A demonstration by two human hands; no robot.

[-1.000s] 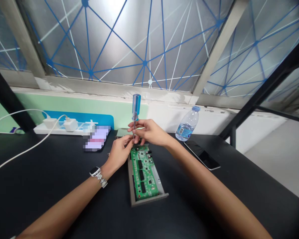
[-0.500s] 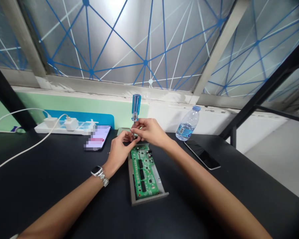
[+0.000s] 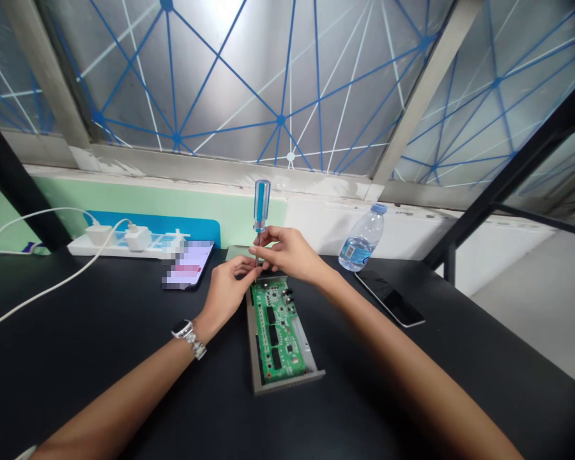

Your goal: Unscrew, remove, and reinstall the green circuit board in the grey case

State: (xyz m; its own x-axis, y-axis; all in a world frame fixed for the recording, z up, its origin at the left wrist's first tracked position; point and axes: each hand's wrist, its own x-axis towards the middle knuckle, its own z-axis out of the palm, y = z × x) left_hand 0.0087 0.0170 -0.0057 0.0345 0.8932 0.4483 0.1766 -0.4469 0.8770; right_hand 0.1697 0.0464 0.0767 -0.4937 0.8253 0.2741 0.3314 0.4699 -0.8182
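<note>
A screwdriver point(image 3: 262, 203) with a clear and blue handle stands upright, tip down, over the far end of a green circuit board point(image 3: 280, 332). The board lies in a shallow grey metal case point(image 3: 287, 385) on the black table. My right hand point(image 3: 292, 254) pinches the screwdriver's metal shaft below the handle. My left hand point(image 3: 225, 291) is closed with thumb and fingers together low by the shaft, at the case's far left corner. Whatever those fingertips hold is hidden, and so is the screwdriver's tip. A flat greyish piece point(image 3: 237, 253) shows partly behind my left fingers.
Behind on the left lies a white power strip point(image 3: 79, 245) with plugged-in chargers and a white cable point(image 3: 52, 295). A lit phone point(image 3: 191, 265) is beside it. To the right are a water bottle point(image 3: 361, 239) and a dark phone point(image 3: 390, 299). Black metal bars flank the table.
My left hand has shifted slightly left and its fingertips have moved a little. The screwdriver handle has turned about its axis. My right hand stays on the shaft.
</note>
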